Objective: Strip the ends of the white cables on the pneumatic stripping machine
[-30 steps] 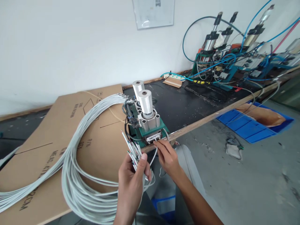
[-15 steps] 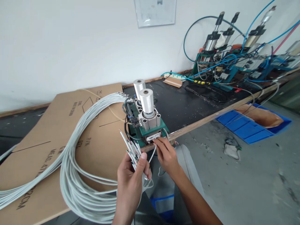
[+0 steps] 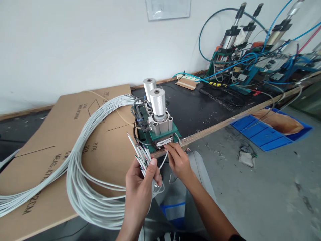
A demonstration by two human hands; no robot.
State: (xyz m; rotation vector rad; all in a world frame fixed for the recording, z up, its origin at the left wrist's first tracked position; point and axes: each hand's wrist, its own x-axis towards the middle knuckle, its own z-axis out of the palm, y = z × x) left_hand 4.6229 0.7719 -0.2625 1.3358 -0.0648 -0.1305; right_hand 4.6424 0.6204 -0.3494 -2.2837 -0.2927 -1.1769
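Note:
My left hand (image 3: 141, 182) is closed round a bunch of white cables (image 3: 142, 155), whose cut ends with small coloured wires point up and left. Pinched in the fingers of my right hand (image 3: 177, 160) is a single white cable (image 3: 164, 160), its end held at the front slot of a pneumatic machine (image 3: 162, 126). That machine has two silver cylinders on a green base and stands at the table edge. Whether the cable tip is inside the slot is hidden by my fingertips. A large coil of white cables (image 3: 75, 170) curves from behind my left hand across the cardboard.
Flattened cardboard (image 3: 105, 150) covers the left of the black table (image 3: 193, 113). More pneumatic machines (image 3: 230, 40) with blue hoses stand at the back right, near a power strip (image 3: 188, 77). A blue bin (image 3: 263, 134) sits on the floor at right.
The camera view has tilted slightly downward, so the background sits higher. Both hands keep nearly the same positions and grips, with the right still at the machine's front.

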